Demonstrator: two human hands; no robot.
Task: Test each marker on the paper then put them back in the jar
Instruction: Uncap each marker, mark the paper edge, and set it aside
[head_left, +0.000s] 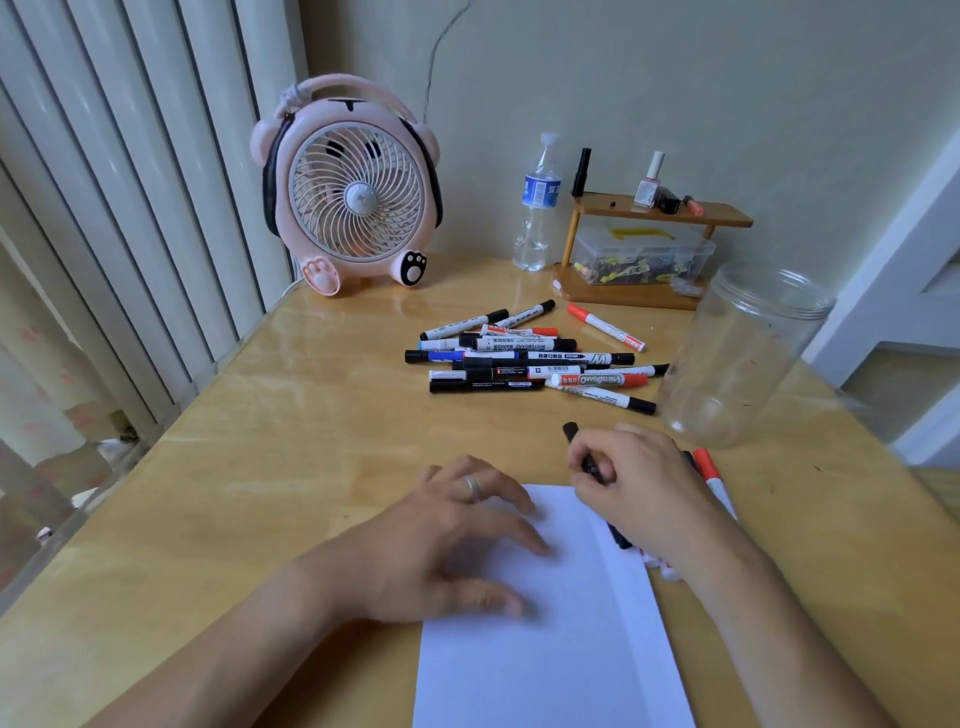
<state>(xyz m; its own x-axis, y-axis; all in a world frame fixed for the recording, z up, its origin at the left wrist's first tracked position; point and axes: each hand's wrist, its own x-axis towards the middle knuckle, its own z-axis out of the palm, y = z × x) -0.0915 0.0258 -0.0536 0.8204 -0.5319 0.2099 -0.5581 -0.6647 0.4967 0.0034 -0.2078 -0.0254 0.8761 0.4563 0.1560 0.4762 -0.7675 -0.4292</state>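
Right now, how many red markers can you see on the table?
4: a lone red marker beside the wooden shelf, two in the pile, and one beside the right hand at. More may be hidden under that hand.

Roughly 12 markers (524, 358) lie piled at the far middle; overlaps blur the exact count. There is 1 jar (737, 358), 1 paper (561, 649), 1 fan (353, 192) and 1 water bottle (537, 202). Near right, 1 black marker (576, 441) sits in a hand and at least 2 more markers (714, 480) lie beside it.

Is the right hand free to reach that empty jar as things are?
Probably not yet: the right hand grips a black marker. The jar stands just beyond it, with nothing between, so the way looks free.
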